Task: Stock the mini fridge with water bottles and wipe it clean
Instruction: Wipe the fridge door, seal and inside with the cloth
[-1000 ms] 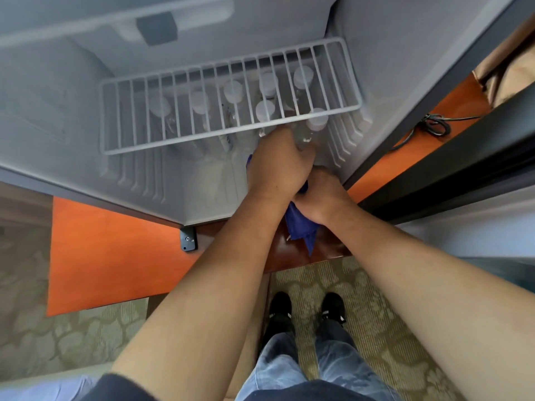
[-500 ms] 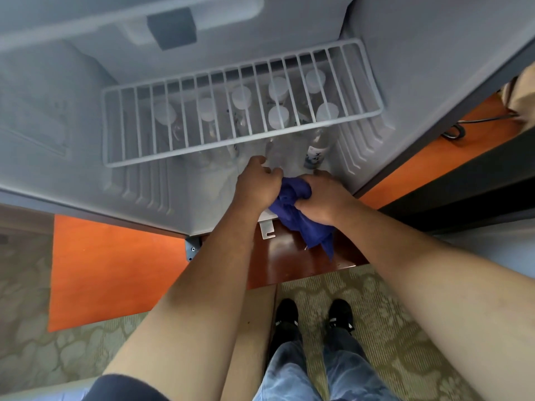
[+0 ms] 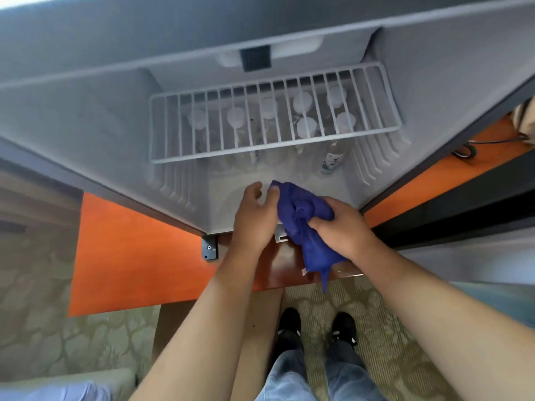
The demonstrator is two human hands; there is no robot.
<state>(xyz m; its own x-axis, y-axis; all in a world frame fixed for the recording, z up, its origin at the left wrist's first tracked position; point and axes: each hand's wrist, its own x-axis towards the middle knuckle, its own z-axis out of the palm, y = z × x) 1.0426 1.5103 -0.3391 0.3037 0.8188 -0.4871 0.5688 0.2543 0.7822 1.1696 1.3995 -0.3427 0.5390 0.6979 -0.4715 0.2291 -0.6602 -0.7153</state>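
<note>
The right hand (image 3: 341, 227) grips the bunched blue cloth (image 3: 304, 224) at the fridge mouth, at 6 o'clock from the wire shelf (image 3: 272, 151), probably to make a pad for wiping. The left hand (image 3: 254, 215) is beside the cloth at its 9 o'clock, fingers loosely curled, holding nothing. 7 water bottles (image 3: 333, 160) stand under the shelf, toward 12 o'clock, so stocking seems done.
</note>
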